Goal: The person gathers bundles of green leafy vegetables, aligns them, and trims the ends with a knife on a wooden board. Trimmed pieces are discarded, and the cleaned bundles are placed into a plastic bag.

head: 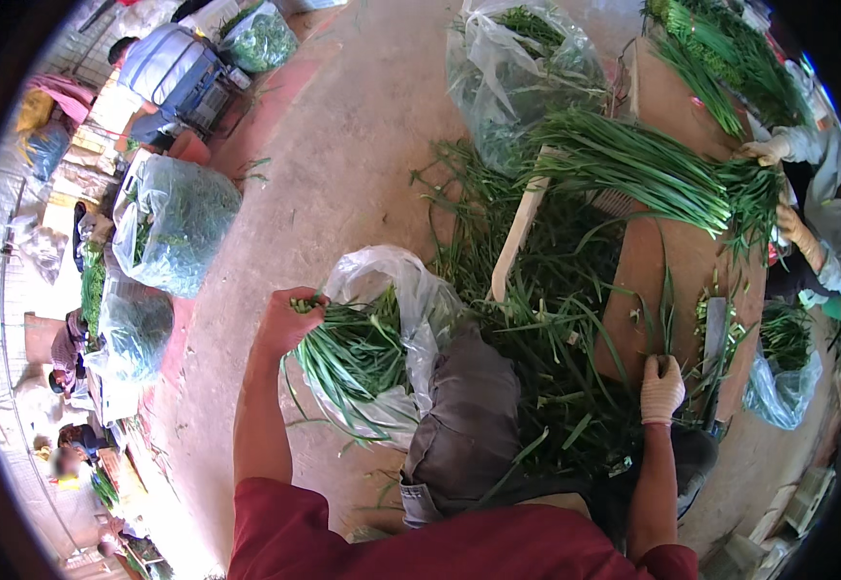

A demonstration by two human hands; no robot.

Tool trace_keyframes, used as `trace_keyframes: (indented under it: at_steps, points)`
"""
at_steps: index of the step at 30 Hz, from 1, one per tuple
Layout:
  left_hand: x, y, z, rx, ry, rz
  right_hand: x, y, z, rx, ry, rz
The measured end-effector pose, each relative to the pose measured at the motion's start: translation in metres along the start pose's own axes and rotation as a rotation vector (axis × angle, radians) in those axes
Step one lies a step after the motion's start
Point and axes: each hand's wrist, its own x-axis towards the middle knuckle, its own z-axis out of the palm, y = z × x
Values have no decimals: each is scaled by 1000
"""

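My left hand (288, 319), bare, grips a bunch of long flat green leaves (351, 362), likely garlic chives, by the pale stem ends. The leaves droop over a clear plastic bag (384, 261) that stands open beside my knee and holds more greens. On the other side, my right hand (661, 391) wears a pale knitted glove. Its thumb and fingers pinch a long green leaf (667, 304) that points away from me over a brown board (631, 290). Near this hand lies a flat grey metal strip (715, 326), perhaps a blade, among short cut stem pieces.
Loose leaves (558, 348) heap around my legs, with a pale wooden bar (518, 232) above them. A large chive bundle (631, 167) lies across the board; a co-worker's gloved hands (797, 225) are at its right end. Filled plastic bags (181, 225) and other people occupy the left.
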Motion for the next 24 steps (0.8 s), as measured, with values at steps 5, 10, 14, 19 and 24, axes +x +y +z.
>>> trace_keyframes:
  at_steps: [5,10,14,19,24]
  points:
    - [-24,65,-16,-78,-121,118,0,4,-10,71,-76,-41]
    - [-72,154,-45,109,-82,245,-41,-163,-79,509,-287,-197]
    - [-97,214,-35,125,-188,316,-75,-261,-99,753,-519,-529]
    - [-116,263,13,104,-297,437,-89,-265,-74,876,-531,-706]
    - [-134,288,61,225,-287,507,-83,-243,-100,1558,-675,-75]
